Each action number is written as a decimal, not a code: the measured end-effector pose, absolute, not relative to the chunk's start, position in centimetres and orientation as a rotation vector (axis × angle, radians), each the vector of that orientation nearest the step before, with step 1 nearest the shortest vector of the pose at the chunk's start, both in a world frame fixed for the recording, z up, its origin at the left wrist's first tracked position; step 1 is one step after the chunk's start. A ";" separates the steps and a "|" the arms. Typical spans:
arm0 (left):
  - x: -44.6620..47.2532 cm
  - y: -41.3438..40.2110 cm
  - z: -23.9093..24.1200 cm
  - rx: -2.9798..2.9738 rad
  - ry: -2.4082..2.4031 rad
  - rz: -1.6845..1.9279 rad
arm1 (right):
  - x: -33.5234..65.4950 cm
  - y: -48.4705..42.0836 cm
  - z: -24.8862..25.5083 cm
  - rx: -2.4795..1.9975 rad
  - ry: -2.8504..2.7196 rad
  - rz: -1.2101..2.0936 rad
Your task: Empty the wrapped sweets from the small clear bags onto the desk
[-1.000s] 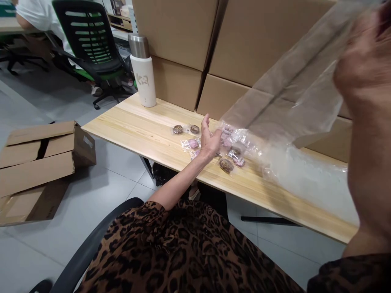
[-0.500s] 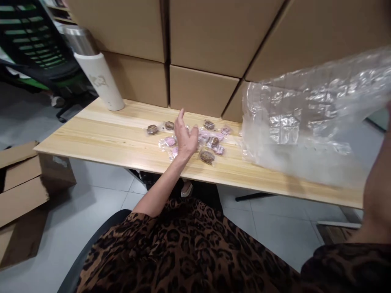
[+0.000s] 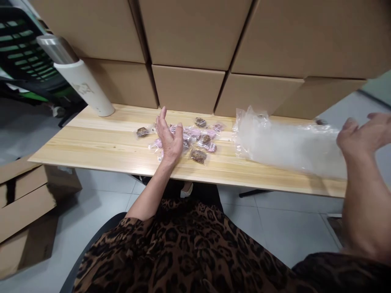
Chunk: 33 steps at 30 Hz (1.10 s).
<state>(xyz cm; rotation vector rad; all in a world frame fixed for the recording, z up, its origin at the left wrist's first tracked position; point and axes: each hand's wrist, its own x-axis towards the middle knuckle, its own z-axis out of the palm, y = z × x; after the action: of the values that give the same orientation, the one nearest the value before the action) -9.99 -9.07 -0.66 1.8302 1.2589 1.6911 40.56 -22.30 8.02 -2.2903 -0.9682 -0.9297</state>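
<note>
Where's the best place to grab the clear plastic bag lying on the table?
Probably the crumpled end of the clear plastic bag, from above: it bunches up off the table, giving folds to pinch, and lies clear of the snack packets.

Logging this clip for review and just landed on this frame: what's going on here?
A seated person in a leopard-print top works at a wooden table backed by stacked cardboard boxes. The left hand rests open among a scatter of small wrapped snacks. The right hand, fingers spread, is at the end of a large clear plastic bag lying flat on the table. A white flask stands at the left.
</note>
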 end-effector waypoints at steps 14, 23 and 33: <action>-22.8 -14.1 0.2 1.967 1.922 1.005 | 22.9 -21.0 0.2 -1.403 -1.974 -0.456; -16.8 -10.2 3.5 2.007 1.935 0.323 | 7.2 -17.0 -0.7 -1.105 -2.658 -0.117; -3.7 -8.3 1.2 2.244 1.511 0.490 | 17.8 -16.3 -1.4 -1.351 -2.400 -0.176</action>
<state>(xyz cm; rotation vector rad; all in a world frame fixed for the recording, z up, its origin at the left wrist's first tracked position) -3.66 -8.34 1.23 2.2442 1.5110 0.4901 17.85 -16.35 -1.42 -1.3514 -2.4004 -0.1765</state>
